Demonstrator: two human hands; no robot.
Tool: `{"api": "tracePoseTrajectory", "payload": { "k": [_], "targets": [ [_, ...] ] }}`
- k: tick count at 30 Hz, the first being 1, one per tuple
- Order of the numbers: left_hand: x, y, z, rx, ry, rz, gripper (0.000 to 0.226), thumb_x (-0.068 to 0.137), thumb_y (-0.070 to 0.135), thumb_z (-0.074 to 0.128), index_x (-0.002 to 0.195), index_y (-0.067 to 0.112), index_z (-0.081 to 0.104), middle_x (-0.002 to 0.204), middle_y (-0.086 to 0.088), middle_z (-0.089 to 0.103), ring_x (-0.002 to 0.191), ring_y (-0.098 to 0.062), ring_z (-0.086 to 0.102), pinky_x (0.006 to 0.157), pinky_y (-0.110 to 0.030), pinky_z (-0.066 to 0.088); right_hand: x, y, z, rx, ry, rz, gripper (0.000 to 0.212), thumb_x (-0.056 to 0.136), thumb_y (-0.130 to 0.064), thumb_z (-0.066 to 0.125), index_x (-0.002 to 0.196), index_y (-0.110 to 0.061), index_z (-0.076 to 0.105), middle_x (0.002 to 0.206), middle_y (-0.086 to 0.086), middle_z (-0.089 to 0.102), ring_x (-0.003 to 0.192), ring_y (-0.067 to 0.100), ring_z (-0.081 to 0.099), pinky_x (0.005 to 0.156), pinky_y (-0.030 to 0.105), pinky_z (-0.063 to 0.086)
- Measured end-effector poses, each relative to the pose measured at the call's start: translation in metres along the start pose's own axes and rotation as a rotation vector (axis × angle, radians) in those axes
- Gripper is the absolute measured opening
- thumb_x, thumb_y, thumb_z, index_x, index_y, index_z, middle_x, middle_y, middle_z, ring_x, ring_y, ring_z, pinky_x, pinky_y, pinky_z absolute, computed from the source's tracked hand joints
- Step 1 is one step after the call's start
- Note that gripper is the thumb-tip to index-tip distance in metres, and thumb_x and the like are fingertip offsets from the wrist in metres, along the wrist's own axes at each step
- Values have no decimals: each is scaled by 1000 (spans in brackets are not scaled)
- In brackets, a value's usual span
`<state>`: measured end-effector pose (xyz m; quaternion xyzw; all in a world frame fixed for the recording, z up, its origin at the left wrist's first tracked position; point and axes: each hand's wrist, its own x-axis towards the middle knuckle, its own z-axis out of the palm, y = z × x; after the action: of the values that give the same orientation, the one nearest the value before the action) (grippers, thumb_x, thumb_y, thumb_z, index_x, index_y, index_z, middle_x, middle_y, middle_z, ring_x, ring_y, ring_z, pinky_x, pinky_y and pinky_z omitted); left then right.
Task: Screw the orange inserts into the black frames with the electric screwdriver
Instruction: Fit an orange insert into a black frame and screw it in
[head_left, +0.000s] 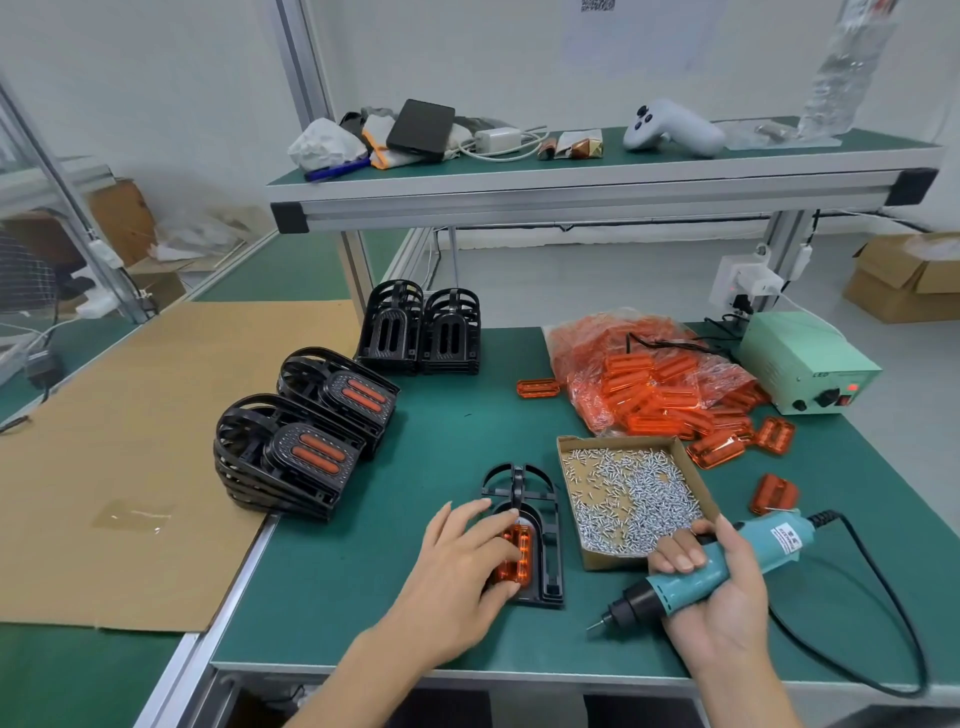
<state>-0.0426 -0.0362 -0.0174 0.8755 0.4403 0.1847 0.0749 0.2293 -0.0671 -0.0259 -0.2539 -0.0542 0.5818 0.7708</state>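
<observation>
A black frame (540, 525) lies flat on the green mat near the front edge, with an orange insert (517, 556) seated in it. My left hand (462, 561) rests over the insert and frame, fingers spread and pressing down. My right hand (711, 587) grips the teal electric screwdriver (691, 577), its bit pointing down-left just above the mat, right of the frame. A cardboard tray of silver screws (631, 493) sits between the frame and the screwdriver.
Two stacks of frames with inserts (306, 431) stand at the left, bare frame stacks (421, 330) behind. A bag of orange inserts (654, 379) and loose ones lie at the right, by the green power unit (805, 364). The screwdriver's cable (883, 613) loops at the right front.
</observation>
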Motion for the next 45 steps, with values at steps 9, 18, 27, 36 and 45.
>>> {"api": "tracePoseTrajectory", "payload": {
  "k": [9,18,27,36,45],
  "targets": [
    [21,-12,-9,-188,-180,-62,28,86,50,66,111,40,58,143,29,45,136,-2,26,115,-40,29,1,1,-3,0,-25,7,22,79,-32,79,77,-19,61,60,-7,37,54,7,39,52,20,42],
    [23,-14,-1,-137,-159,-49,28,86,52,69,111,39,65,146,31,45,133,-4,25,115,-33,22,0,0,-3,-2,-44,3,40,62,-34,94,77,-19,60,60,-7,37,54,7,39,52,21,43],
    [19,-19,-4,-248,-169,-66,34,84,56,69,114,40,64,147,33,45,138,-1,25,117,-39,29,-1,-2,-2,-6,-48,8,42,60,-34,96,77,-19,61,61,-7,36,54,7,39,52,21,42],
    [15,-15,6,-351,-56,-101,32,82,53,75,108,37,68,132,36,45,137,-3,29,112,-23,30,-1,-1,0,-3,-16,8,22,80,-31,77,77,-18,60,61,-7,36,53,7,39,51,21,43],
    [18,-9,10,-232,99,-73,30,82,62,70,99,37,70,136,34,48,141,-4,26,116,-26,18,0,0,0,12,6,11,18,89,-30,66,78,-18,59,61,-7,35,53,8,38,50,21,42]
  ]
}}
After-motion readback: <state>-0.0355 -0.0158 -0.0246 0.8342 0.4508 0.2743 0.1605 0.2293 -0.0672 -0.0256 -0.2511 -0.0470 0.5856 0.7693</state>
